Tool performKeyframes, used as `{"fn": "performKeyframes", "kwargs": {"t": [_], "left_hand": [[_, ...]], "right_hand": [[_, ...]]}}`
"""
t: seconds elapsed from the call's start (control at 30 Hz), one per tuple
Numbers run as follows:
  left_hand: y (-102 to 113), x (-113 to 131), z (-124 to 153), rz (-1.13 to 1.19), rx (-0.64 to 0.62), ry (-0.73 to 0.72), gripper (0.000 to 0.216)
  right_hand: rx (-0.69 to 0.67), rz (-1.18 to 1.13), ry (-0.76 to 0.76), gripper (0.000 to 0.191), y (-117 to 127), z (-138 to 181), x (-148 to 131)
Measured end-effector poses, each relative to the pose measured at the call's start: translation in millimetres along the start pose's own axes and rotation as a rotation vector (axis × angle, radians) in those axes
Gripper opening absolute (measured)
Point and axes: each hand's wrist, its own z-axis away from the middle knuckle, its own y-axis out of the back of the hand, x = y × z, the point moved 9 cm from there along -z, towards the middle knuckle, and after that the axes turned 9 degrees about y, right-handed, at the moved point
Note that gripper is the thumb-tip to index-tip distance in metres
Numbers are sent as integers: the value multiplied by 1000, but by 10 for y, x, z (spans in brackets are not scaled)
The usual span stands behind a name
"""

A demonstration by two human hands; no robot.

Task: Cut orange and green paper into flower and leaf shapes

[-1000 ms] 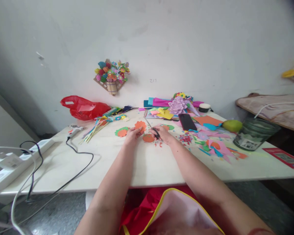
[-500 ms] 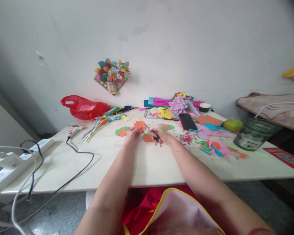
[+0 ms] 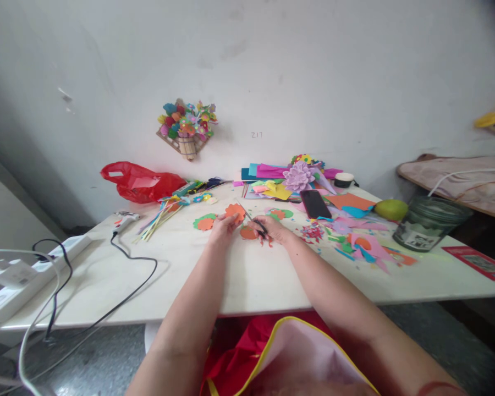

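Observation:
My left hand (image 3: pixel 223 224) pinches an orange flower-shaped foam cutout (image 3: pixel 235 211) at its lower edge, near the middle of the white table (image 3: pixel 247 275). My right hand (image 3: pixel 274 228) is closed round the black handles of a pair of scissors (image 3: pixel 251 220), whose blades point up and left towards the cutout. An orange round foam piece (image 3: pixel 248 233) lies on the table between my hands. Small red scraps (image 3: pixel 268 242) lie under my right hand. A green and orange foam flower (image 3: pixel 204 222) rests just left of my left hand.
A black phone (image 3: pixel 314 204), a purple paper flower (image 3: pixel 299 176), coloured sheets and foam scraps (image 3: pixel 363 245) crowd the right side. A green fruit (image 3: pixel 391 209) and dark jar (image 3: pixel 427 223) stand far right. A red bag (image 3: pixel 142 181), glue gun (image 3: pixel 124 220) with cable, and power strip (image 3: pixel 33 269) sit left.
The scissors' blades have swung slightly left, closer to the orange flower cutout. My hands have barely moved otherwise.

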Motion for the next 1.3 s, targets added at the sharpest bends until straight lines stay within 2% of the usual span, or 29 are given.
{"fn": "performKeyframes", "kwargs": {"t": [0.53, 1.0, 1.3], "left_hand": [[-6, 4, -2, 16, -1, -3, 19], [-15, 14, 2, 6, -2, -5, 19], [15, 38, -18, 1, 2, -22, 26]], "right_hand": [[15, -27, -41, 22, -6, -18, 52], [11, -81, -9, 19, -10, -60, 72], [-3, -105, -25, 19, -37, -59, 65]]}}
